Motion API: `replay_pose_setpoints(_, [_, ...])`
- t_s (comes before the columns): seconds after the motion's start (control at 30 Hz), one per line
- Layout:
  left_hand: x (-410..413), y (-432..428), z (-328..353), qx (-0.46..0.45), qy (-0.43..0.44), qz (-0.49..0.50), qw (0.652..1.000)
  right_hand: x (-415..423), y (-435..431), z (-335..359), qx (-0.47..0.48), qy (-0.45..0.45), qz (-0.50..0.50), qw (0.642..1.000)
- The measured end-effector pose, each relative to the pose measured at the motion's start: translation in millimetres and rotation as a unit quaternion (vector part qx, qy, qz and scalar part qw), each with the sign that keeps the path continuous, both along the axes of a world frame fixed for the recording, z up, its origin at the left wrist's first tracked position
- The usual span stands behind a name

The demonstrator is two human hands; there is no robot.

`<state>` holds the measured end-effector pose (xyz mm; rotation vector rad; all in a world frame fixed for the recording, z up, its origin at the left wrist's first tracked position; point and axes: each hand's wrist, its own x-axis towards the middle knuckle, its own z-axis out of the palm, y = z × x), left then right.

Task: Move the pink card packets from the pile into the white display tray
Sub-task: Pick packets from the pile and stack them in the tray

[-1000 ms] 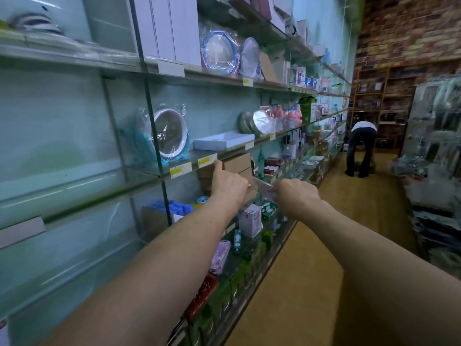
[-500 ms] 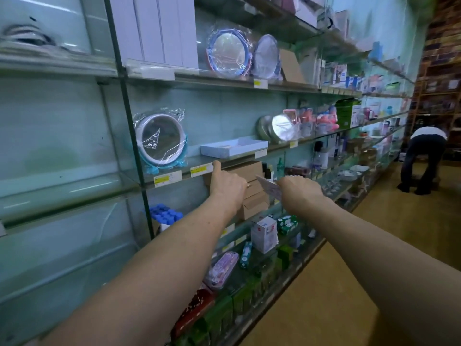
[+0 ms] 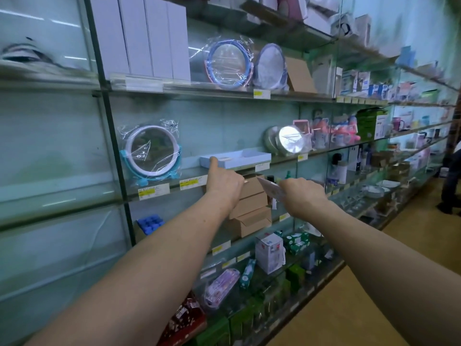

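Head camera looks along a glass shop shelving run, with both bare forearms reaching forward to it. The left hand (image 3: pixel 223 183) is raised at the front edge of a glass shelf (image 3: pixel 287 159), its thumb (image 3: pixel 213 163) straight and upright with the tip against the front wall of the white display tray (image 3: pixel 245 163), near the tray's left corner. Its other fingers are curled under and hidden behind the back of the hand, so whether they grasp anything cannot be told. The right hand (image 3: pixel 303 196) is just right of the left and slightly lower, fingers closed in a pinch on 1 pink card packet (image 3: pixel 270 189). The packet juts out toward the left hand, tilted, its free end up. It is below the tray's shelf level, in front of a stack of brown cardboard boxes (image 3: pixel 252 204) on the shelf beneath, and does not touch the tray. The tray lies flat on its shelf and its floor is mostly hidden from this angle. Left of the tray stands a round mirror (image 3: pixel 152 152) in clear wrap on a turquoise base, and yellow price labels (image 3: pixel 193 182) line the shelf edge below it. On the shelf above, 2 more wrapped round mirrors (image 3: pixel 228 63) stand beside white boxes (image 3: pixel 144 36). At the far right edge a person (image 3: pixel 451 188) stands on the wooden floor (image 3: pixel 349 308).
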<state>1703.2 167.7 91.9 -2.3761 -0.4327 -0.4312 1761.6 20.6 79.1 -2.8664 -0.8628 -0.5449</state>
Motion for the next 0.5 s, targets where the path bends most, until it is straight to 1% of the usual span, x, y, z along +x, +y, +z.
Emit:
replay_pose_setpoints(0.3, [80.9, 26.2, 12.8, -0.002, -0.027, 0.022, 0.999, 82.5, 24.6, 9.2, -0.006, -0.02, 0.014, 1.0])
replay_pose_setpoints(0.4, [110.3, 41.8, 25.7, 0.012, -0.036, 0.023, 0.999, 115.6, 39.3, 17.5, -0.001, -0.031, 0.017, 0.999])
replay_pose_setpoints(0.5, [139.5, 59.1, 41.2, 0.033, -0.051, 0.025, 0.998, 144.5, 55.3, 29.6, -0.016, -0.054, 0.028, 0.998])
